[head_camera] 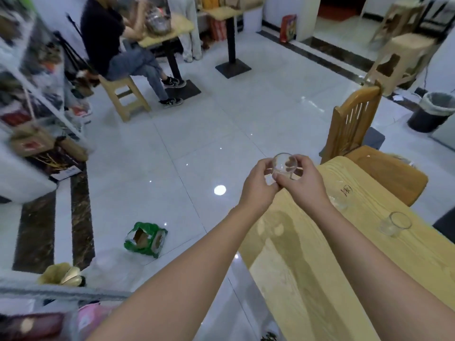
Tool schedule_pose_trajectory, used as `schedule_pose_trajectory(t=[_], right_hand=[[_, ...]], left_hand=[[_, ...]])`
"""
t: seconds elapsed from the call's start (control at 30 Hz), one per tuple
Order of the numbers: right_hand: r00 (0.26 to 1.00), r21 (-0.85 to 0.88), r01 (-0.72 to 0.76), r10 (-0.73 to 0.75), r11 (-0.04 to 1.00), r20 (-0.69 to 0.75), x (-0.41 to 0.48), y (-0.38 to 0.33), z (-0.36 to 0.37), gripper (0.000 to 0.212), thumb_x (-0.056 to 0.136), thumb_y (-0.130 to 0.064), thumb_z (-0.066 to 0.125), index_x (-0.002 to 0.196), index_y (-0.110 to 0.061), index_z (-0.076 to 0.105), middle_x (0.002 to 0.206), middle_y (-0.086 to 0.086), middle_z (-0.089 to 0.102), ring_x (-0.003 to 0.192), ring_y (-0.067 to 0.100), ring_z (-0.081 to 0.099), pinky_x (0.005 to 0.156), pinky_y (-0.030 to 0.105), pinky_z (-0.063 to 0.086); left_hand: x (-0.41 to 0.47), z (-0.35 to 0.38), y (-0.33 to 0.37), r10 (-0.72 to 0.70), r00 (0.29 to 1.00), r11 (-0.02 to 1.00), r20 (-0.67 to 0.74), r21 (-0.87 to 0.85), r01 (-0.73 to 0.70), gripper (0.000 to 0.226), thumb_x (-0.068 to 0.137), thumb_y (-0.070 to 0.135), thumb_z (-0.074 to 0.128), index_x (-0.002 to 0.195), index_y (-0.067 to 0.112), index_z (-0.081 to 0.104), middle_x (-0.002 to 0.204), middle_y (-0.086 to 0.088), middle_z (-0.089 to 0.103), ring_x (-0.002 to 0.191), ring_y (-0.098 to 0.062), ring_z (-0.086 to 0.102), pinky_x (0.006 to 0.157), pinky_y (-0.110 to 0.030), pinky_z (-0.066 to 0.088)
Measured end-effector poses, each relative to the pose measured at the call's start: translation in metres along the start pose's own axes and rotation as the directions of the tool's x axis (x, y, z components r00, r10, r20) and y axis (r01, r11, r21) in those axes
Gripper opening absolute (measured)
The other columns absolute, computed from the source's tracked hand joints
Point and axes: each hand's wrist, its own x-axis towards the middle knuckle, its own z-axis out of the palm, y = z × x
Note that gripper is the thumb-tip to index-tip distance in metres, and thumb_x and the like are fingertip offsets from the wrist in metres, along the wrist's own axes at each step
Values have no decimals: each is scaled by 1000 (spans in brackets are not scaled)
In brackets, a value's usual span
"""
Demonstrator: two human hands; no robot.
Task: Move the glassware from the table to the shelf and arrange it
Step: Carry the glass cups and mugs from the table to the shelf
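A small clear glass cup (283, 163) is held up in front of me, just beyond the corner of the light wooden table (307, 267). My left hand (258, 185) pinches its lower left side and my right hand (304, 183) grips its right side, fingers curled round it. On the table to the right stands another clear glass (396, 223), and a further glass with a printed mark (343, 196) sits partly behind my right wrist. The white shelf (37, 94) runs along the left edge, blurred.
A wooden chair (352, 126) stands at the table's far end. On the tiled floor lie a green torn box (146, 238) and plastic bags (110, 267). A seated person (118, 45) is at a far table. A black bin (433, 112) is at right.
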Motion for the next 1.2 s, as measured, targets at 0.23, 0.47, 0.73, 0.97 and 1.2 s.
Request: schedule_pose_trajectory(t=[0.23,0.47,0.73,0.97,1.2], right_hand=[[961,59,202,-209,978,180,-39,-139,92,49,80,-27,77,121,-23,52,115,-6,60,104,9,58,71,13,42],[830,196,347,-397,917,391,-103,-265,198,49,78,-33,79,119,-23,54,109,-5,64,100,10,63,74,24,53],[534,433,422,-605,796,591,-192,-394,298,44,82,-24,77,118,-26,53,105,-8,65,94,3,62,65,15,50],[215,613,392,-716,686,664,-301,-474,348,63,82,-29,76,137,-20,48,106,-6,61,95,4,60,72,19,51],[-29,746,250,-765,618,643,-412,-514,357,58,82,-27,76,134,-17,53,113,1,63,100,11,63,78,22,51]], left_hand=[[-55,-152,43,109,955,994,-274,11,-111,49,80,16,72,123,25,51,120,11,60,112,-4,55,89,-14,43],[-136,-303,77,145,813,989,-564,82,-119,55,76,20,75,124,25,50,118,6,60,105,-14,60,89,-40,55],[-258,-437,124,187,484,973,-855,230,32,49,77,30,74,121,28,53,114,8,65,100,-12,63,85,-36,55],[-378,-490,153,188,93,970,-978,200,136,46,80,32,72,121,27,52,111,6,65,99,-13,63,85,-34,55],[-491,-499,178,193,-205,964,-960,146,223,41,75,22,75,108,32,53,103,9,66,93,-10,67,83,-34,57]])
